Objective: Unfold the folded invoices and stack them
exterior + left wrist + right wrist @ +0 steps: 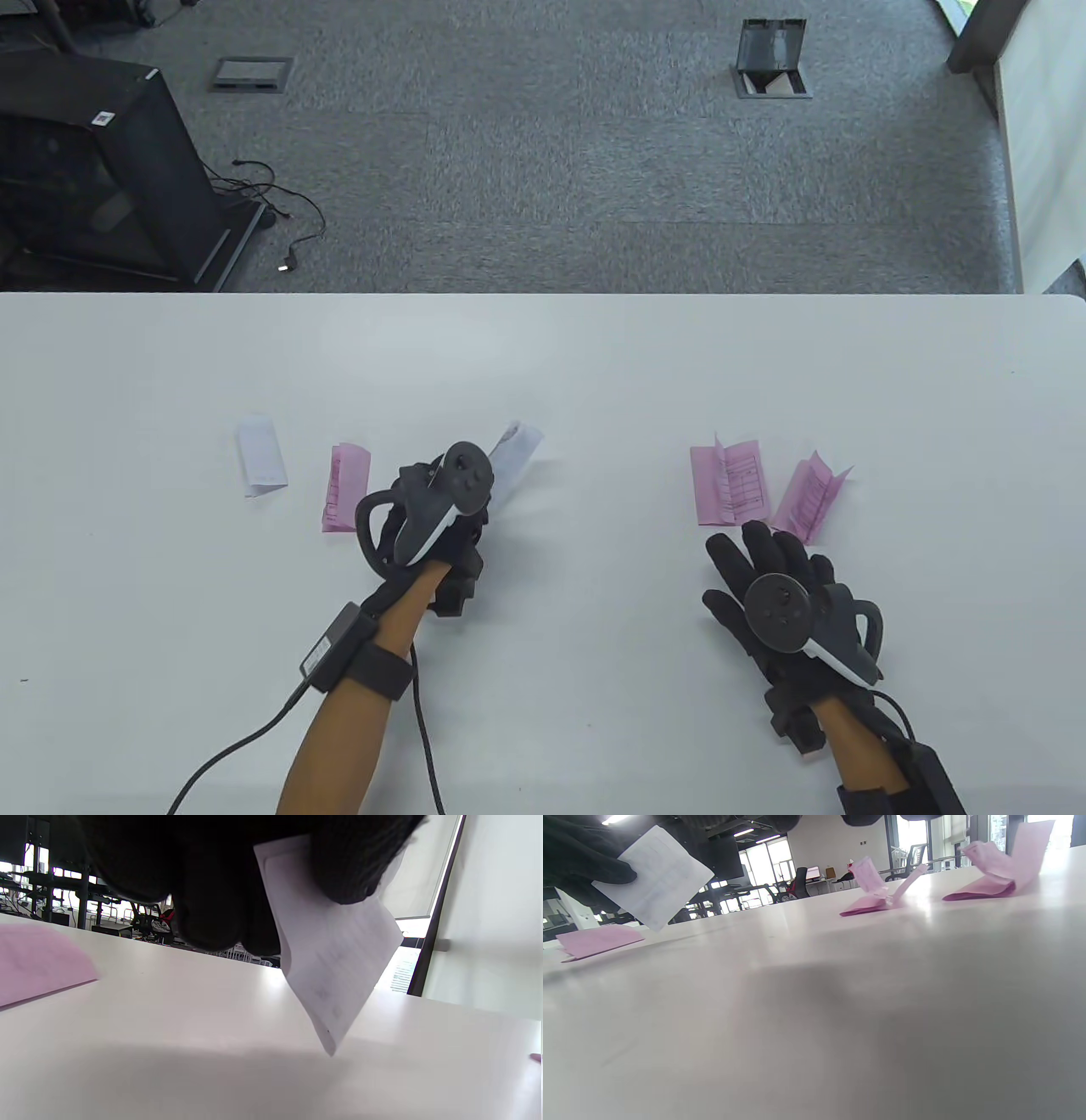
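Note:
My left hand point(441, 518) pinches a folded white invoice point(514, 454) and holds it lifted off the white table point(594, 365); it shows hanging from the fingers in the left wrist view point(335, 959) and in the right wrist view point(655, 878). Another folded white invoice point(260, 454) and a folded pink invoice point(344, 486) lie to its left. Two partly opened pink invoices point(730, 482) point(810, 495) lie at the right. My right hand point(772, 577) lies flat and empty on the table just below them, fingers spread.
The table's far edge point(543, 295) runs across the middle of the table view, with grey carpet beyond. Cables run from both wrists toward the near edge.

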`<action>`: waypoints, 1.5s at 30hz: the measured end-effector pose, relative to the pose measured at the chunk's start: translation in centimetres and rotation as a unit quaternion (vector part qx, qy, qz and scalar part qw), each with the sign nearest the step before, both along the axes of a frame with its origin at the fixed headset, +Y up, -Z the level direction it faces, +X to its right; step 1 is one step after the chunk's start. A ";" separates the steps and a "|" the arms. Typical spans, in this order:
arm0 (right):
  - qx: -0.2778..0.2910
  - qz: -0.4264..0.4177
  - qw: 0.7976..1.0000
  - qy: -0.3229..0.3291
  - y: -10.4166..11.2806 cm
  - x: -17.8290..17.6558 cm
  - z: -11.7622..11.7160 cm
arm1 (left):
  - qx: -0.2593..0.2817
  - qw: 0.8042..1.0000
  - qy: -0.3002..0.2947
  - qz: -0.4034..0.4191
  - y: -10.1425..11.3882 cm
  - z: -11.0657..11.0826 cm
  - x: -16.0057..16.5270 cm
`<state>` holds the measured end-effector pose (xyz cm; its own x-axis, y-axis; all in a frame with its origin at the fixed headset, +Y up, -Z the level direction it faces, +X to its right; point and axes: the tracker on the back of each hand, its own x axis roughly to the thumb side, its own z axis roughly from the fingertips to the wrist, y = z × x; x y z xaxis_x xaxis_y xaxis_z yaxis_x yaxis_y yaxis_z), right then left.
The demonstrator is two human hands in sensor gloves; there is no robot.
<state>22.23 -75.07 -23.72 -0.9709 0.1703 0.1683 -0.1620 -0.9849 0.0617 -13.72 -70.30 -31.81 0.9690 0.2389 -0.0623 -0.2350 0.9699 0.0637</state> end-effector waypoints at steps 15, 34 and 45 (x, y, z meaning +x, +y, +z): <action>0.032 -0.199 0.974 0.101 1.0 -8.7 3.4 | -0.020 0.969 -0.038 0.244 -3.4 10.2 0.6; -0.211 -0.512 0.832 -0.026 -3.2 -11.0 2.9 | -0.002 0.945 -0.186 0.268 -5.3 12.1 4.7; -0.170 -0.517 0.838 -0.037 -3.2 -9.6 2.0 | -0.045 0.914 -0.219 0.338 -6.0 12.0 4.3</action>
<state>12.58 -78.26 -21.71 -0.2795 0.9532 -0.1156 -0.9340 -0.2421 0.2627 -9.38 -76.28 -19.86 0.5380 0.8059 0.2472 -0.7672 0.5896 -0.2524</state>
